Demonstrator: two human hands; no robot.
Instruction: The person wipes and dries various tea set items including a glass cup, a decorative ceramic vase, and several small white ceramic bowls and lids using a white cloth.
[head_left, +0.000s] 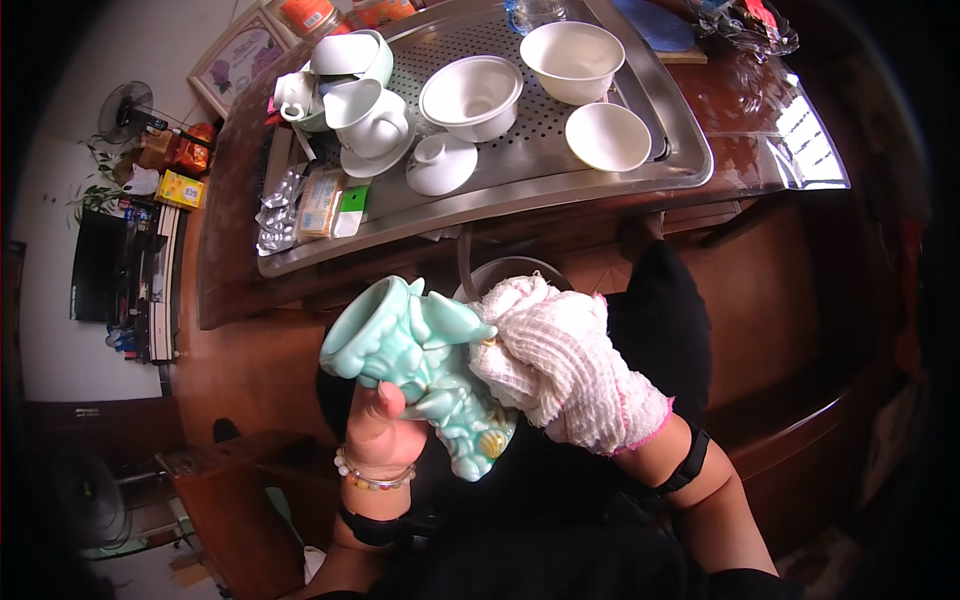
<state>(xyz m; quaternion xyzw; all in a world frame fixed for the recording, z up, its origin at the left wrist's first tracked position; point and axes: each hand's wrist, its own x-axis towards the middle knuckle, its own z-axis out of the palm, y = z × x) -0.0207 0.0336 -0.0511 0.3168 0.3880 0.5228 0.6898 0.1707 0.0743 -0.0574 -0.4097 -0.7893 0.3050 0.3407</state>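
A glossy turquoise ceramic vase (442, 382) with moulded relief and a small yellow shell shape lies tilted above my lap, its wide mouth towards the upper left. My left hand (386, 431) grips it from below, thumb against its side. A white cloth (562, 360) with a pink edge wraps my right hand (641, 442), which presses the cloth to the vase's right side. The fingers of that hand are hidden under the fabric.
Ahead, a perforated metal tray (517, 169) on the wooden table (757, 112) bears a white pitcher (367, 120), a white lid (442, 165), several white bowls (574, 64) and blister packs (281, 214). Below the table's edge stands a bucket (517, 270) with a hose (465, 262).
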